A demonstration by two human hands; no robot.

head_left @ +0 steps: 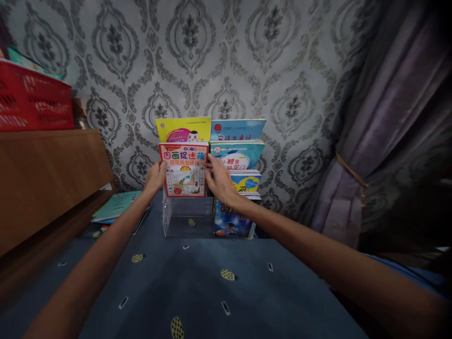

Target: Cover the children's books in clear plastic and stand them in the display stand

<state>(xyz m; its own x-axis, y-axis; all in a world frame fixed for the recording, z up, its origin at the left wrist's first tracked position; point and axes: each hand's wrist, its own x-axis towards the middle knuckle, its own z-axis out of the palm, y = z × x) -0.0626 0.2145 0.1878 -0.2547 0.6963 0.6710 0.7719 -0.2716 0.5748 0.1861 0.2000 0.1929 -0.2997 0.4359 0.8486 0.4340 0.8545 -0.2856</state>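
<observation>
A red-bordered children's book [183, 170] stands upright in the left column of a clear acrylic tiered rack [187, 217]. My left hand [155, 178] grips its left edge. My right hand [219, 179] grips its right edge. Directly behind it in the rack sits a yellow book [183, 129]. The right column holds blue books [237, 131], a light blue one [240, 155], a blue and yellow one [246, 181] and a dark blue one [231, 221] at the bottom. The lower left slots of the rack show only clear plastic.
The rack stands on a blue patterned cloth [197, 282] against grey damask wallpaper. A wooden cabinet [45, 179] with a red box [33, 99] on top is at the left. Teal books [115, 206] lie flat beside it. A purple curtain [381, 141] hangs at the right.
</observation>
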